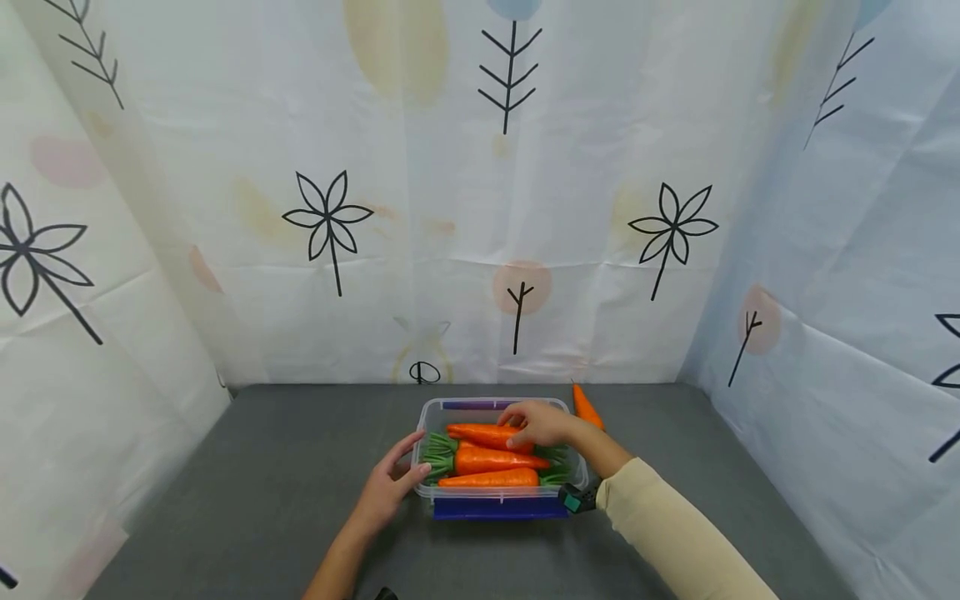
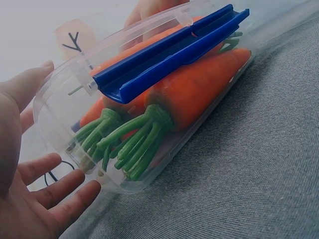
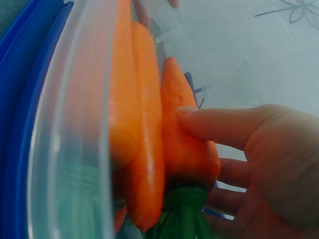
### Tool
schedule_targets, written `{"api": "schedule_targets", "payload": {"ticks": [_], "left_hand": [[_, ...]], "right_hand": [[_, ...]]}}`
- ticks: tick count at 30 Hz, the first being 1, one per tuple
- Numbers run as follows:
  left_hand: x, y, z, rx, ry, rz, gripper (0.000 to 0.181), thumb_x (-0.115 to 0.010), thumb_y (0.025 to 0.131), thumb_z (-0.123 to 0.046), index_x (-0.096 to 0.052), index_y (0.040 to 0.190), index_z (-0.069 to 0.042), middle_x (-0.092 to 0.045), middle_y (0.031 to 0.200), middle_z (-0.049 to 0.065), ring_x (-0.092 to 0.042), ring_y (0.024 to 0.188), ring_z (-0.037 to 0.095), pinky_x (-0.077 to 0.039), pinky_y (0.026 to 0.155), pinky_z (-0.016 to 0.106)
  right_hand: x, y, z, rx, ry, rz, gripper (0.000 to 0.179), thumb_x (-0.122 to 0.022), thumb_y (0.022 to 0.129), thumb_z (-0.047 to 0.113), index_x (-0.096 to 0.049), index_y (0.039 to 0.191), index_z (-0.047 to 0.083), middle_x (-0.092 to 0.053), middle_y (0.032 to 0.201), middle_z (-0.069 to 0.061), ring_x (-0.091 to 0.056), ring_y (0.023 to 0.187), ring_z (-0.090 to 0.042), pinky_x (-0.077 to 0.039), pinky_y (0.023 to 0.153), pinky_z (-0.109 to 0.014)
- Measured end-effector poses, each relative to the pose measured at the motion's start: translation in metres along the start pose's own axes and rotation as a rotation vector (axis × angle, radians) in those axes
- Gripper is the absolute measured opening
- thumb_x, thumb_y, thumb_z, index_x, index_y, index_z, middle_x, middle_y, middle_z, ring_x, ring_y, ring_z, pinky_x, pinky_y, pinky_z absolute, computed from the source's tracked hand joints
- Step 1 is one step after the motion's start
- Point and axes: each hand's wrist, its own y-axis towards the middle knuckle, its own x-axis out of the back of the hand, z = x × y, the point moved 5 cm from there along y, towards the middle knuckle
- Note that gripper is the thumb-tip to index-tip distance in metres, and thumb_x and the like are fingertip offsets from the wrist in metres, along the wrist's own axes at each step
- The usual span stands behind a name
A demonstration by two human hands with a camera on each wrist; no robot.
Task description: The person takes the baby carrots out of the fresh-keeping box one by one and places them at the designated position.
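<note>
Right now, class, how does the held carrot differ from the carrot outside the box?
The right hand grips the held carrot; the outside carrot lies unheld. In the head view, the held carrot's tip points left, the outside carrot's points away. Both are orange and tapered.

No text, label, brand, number or sign can be read on the plastic box [image 1: 480,492], its blue clips [image 1: 501,508], the carrots [image 1: 495,460] or the cloth backdrop [image 1: 450,167], in any view.
</note>
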Motion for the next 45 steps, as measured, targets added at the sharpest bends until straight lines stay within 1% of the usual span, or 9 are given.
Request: {"api": "schedule_targets", "payload": {"ticks": [9,17,23,25,26,31,35,41,45], "left_hand": [[0.0,0.001,0.002,0.017,0.015,-0.004,0.054,-0.067,0.092,-0.024,-0.049,0.143,-0.019,-0.043,0.145,0.02,-0.055,0.116,0.036,-0.046,0.093,0.053],[0.0,-0.001,0.002,0.006,0.013,-0.002,0.054,-0.066,0.093,-0.022,-0.049,0.143,-0.018,-0.043,0.145,0.02,-0.056,0.116,0.037,-0.047,0.092,0.053],[-0.001,0.0,0.005,0.014,0.019,-0.009,0.053,-0.066,0.093,-0.02,-0.049,0.143,-0.017,-0.044,0.144,0.02,-0.056,0.114,0.036,-0.047,0.092,0.052],[-0.001,-0.001,0.002,0.023,0.022,-0.01,0.053,-0.066,0.093,-0.019,-0.048,0.143,-0.015,-0.043,0.144,0.022,-0.056,0.114,0.037,-0.047,0.092,0.052],[-0.001,-0.002,-0.004,0.026,0.02,-0.008,0.053,-0.065,0.093,-0.018,-0.048,0.143,-0.013,-0.043,0.143,0.023,-0.056,0.114,0.038,-0.047,0.092,0.052],[-0.001,-0.003,-0.008,0.009,0.017,-0.003,0.053,-0.067,0.093,-0.019,-0.05,0.142,-0.014,-0.044,0.143,0.023,-0.057,0.112,0.037,-0.048,0.091,0.051],[-0.001,0.0,0.0,0.001,0.016,-0.005,0.053,-0.067,0.092,-0.022,-0.05,0.143,-0.016,-0.044,0.143,0.022,-0.058,0.112,0.035,-0.048,0.091,0.05],[-0.001,0.0,0.0,-0.007,0.012,-0.004,0.054,-0.066,0.093,-0.022,-0.049,0.143,-0.015,-0.044,0.143,0.023,-0.056,0.115,0.039,-0.047,0.092,0.053],[-0.001,-0.001,0.0,-0.016,0.019,-0.003,0.053,-0.066,0.093,-0.022,-0.05,0.143,-0.016,-0.045,0.142,0.023,-0.057,0.114,0.038,-0.048,0.091,0.052]], "right_hand": [[0.02,-0.011,0.007,0.057,0.008,-0.121,0.033,-0.069,0.092,0.023,-0.064,0.123,0.013,-0.064,0.114,-0.004,-0.059,0.106,-0.026,-0.048,0.091,-0.044],[0.043,-0.029,0.007,0.055,0.115,-0.234,0.035,-0.069,0.092,0.025,-0.063,0.124,0.012,-0.063,0.108,-0.005,-0.061,0.092,-0.022,-0.053,0.075,-0.036],[0.063,-0.047,0.001,0.062,0.118,-0.379,0.039,-0.07,0.091,0.026,-0.062,0.125,0.009,-0.064,0.109,-0.009,-0.06,0.09,-0.024,-0.053,0.069,-0.034],[0.07,-0.054,-0.002,0.061,0.114,-0.422,0.041,-0.07,0.091,0.026,-0.062,0.127,0.008,-0.065,0.109,-0.011,-0.06,0.09,-0.025,-0.053,0.069,-0.034],[0.073,-0.057,-0.005,0.06,0.115,-0.442,0.041,-0.07,0.091,0.026,-0.061,0.127,0.008,-0.065,0.109,-0.012,-0.06,0.091,-0.026,-0.053,0.069,-0.034],[0.084,-0.069,-0.024,0.04,0.161,-0.536,0.041,-0.07,0.092,0.021,-0.06,0.128,0.004,-0.063,0.112,-0.017,-0.059,0.091,-0.03,-0.055,0.069,-0.036],[0.087,-0.077,-0.045,0.014,0.239,-0.611,0.042,-0.07,0.092,0.017,-0.059,0.128,0.001,-0.061,0.112,-0.022,-0.061,0.088,-0.032,-0.057,0.067,-0.041],[0.086,-0.086,-0.076,-0.083,0.135,-0.747,0.04,-0.07,0.091,0.02,-0.061,0.125,0.001,-0.064,0.107,-0.022,-0.064,0.087,-0.033,-0.056,0.066,-0.037],[0.081,-0.09,-0.095,-0.174,0.07,-0.788,0.041,-0.07,0.092,0.023,-0.06,0.124,0.0,-0.064,0.106,-0.023,-0.064,0.09,-0.036,-0.054,0.067,-0.038]]}}
